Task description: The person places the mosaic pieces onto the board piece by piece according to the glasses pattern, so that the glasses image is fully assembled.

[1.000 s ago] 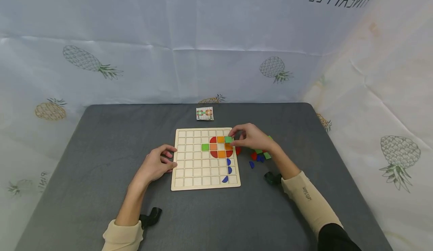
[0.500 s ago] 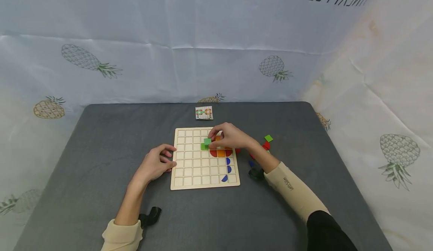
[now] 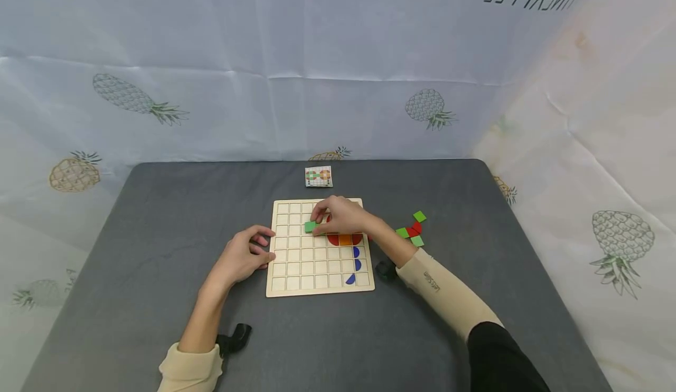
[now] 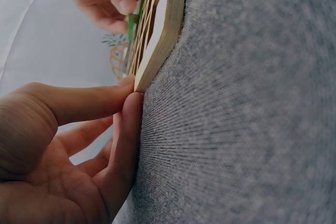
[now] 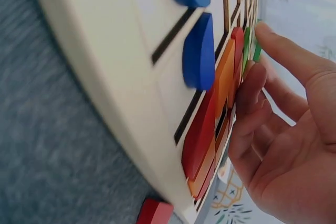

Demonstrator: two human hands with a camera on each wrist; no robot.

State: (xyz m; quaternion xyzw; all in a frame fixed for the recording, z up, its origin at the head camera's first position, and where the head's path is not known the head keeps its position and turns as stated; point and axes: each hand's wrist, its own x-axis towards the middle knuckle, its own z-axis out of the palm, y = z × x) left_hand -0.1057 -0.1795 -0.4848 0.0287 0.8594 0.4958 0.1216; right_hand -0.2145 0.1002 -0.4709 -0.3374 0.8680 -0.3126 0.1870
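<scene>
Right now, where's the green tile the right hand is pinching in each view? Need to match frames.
Head: green tile, slightly left of and below centre, at the fingertips of the right hand.
Left wrist: green tile, upper part, left of centre, seen edge-on.
Right wrist: green tile, upper part, right of centre, edge-on.
Shared landmark: wooden grid board.

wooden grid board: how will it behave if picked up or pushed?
The wooden grid board is probably stiff: its edge looks thick and solid beside the left hand. Pushed, it likely slides rather than tips, being wide and low on the table. Tilted, it may shed the blue half-round pieces, which seem loose: one sits at a different angle.
</scene>
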